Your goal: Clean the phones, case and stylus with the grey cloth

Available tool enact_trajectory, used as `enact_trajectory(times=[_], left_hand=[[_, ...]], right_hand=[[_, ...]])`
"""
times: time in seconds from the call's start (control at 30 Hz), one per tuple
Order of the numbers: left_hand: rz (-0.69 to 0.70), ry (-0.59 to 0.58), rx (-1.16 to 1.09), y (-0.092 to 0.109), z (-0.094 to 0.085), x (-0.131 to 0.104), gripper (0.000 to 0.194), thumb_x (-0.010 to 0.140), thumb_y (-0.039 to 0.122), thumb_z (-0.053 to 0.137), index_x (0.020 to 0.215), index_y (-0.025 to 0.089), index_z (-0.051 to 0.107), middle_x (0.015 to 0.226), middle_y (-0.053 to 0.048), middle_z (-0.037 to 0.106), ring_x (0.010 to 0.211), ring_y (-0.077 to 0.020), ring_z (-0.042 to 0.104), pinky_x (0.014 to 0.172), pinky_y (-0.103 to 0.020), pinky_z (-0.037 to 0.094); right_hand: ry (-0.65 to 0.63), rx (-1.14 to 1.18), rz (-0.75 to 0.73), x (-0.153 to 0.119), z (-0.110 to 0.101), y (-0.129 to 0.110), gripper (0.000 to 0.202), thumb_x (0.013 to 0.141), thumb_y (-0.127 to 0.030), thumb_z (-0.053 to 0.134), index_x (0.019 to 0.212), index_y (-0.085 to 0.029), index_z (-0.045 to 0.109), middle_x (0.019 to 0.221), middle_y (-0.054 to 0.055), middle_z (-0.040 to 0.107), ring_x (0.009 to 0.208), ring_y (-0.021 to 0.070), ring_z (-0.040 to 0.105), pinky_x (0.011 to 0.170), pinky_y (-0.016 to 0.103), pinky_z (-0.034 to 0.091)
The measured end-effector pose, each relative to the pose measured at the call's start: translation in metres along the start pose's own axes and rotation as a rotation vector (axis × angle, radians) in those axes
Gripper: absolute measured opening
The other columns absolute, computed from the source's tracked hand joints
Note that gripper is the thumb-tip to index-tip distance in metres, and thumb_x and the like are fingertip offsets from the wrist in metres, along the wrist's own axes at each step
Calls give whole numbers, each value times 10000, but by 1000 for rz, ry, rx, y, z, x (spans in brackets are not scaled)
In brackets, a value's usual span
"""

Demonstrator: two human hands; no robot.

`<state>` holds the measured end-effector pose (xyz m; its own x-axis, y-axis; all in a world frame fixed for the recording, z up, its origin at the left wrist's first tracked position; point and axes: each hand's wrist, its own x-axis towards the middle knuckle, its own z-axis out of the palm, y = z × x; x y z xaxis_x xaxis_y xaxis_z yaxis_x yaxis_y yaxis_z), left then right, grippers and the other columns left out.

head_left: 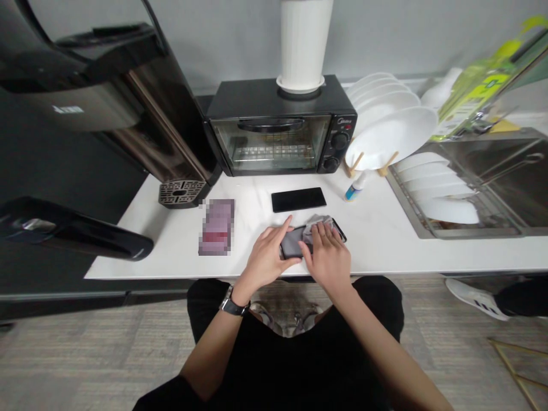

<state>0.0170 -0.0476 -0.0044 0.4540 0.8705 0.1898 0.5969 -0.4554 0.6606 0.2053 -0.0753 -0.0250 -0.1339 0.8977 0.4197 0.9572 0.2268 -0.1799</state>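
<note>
A dark grey phone [292, 244] lies on the white counter near its front edge. My left hand [269, 254] grips its left end, thumb along one side and fingers at the other. My right hand [329, 254] presses a crumpled grey cloth [315, 221] against the phone's upper face, fingers together over it. The phone's black right end [340, 229] shows past my fingers; its middle is hidden. Just behind lies a second phone [298, 200] with a black screen. A small spray bottle [355, 188] with a blue label stands to the right.
A toaster oven [282, 97] carrying a white pot [305, 45] stands at the back. To the left are a tall dark machine [171, 114] and a pixelated purple item [217, 227]. White plates [389, 134] and a sink [509, 228] are on the right. Another person's shoe [475, 298] shows below.
</note>
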Motion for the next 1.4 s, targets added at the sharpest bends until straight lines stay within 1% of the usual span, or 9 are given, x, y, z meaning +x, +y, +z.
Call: enact_trajectory(times=[0.1,0.2,0.43,0.63,0.73,0.9,1.07,1.23,1.4], left_hand=[[24,10,1,-7,1,-2,949,906,195,669,1690,291,144,1419,-78,646,1239,-270,568,1085,-438,475],[35,-9,10,-11,1,-5,946,901,153,606,1697,271,108,1412,-96,645,1231,-272,574,1066,-433,489],[-39,0,9,0,-1,-4,1150,809,328,863,1687,311,121,1465,-57,627,1287,-292,544,1110,-453,460],[-26,-14,-6,4,-4,-1,1129,811,330,874,1680,346,154,1477,-47,622,1302,-295,547,1128,-469,436],[-31,-19,-16,4,-4,0,1111,814,321,867,1679,341,169,1476,-46,626,1298,-291,551,1135,-466,433],[-20,-10,-39,-1,-4,0,986,872,244,761,1679,304,197,1462,-53,636,1292,-271,550,1132,-440,451],[-3,5,-8,-7,-1,-5,921,877,134,624,1682,279,201,1436,-70,643,1254,-255,563,1095,-414,484],[-42,18,36,-1,0,-8,1043,836,238,792,1681,307,183,1471,-53,620,1291,-278,540,1137,-442,447],[-65,16,28,4,-1,-5,1127,809,344,873,1680,345,157,1471,-50,626,1286,-294,550,1139,-472,435]], right_hand=[[-46,88,-59,1,3,-37,559,1085,-407,424,1348,45,622,1387,304,651,1334,386,625,1161,523,465],[-113,219,-168,-9,-7,-51,482,1091,-391,429,1324,-35,655,1366,229,693,1326,329,640,1169,490,467],[-133,194,-195,-33,-38,16,394,1094,-375,463,1365,-162,652,1382,119,709,1349,271,632,1207,505,421],[-49,9,-101,-28,-33,53,465,1092,-379,456,1455,-121,588,1443,166,657,1345,322,631,1214,563,378],[-17,-5,-32,-17,-23,36,528,1083,-433,467,1447,-69,582,1444,212,644,1350,372,617,1215,601,353],[-33,-7,20,3,-3,-20,677,1058,-477,486,1359,122,580,1375,367,626,1349,443,595,1174,551,429],[-107,194,-207,-6,-6,-47,532,1074,-451,474,1323,-20,662,1361,244,691,1307,345,651,1158,488,481],[-177,250,-286,-20,-32,-4,439,1073,-461,511,1346,-159,675,1381,128,707,1331,282,645,1170,498,473],[-119,74,-184,-20,-42,54,461,1088,-432,470,1427,-166,632,1392,148,695,1305,301,664,1199,546,419]])
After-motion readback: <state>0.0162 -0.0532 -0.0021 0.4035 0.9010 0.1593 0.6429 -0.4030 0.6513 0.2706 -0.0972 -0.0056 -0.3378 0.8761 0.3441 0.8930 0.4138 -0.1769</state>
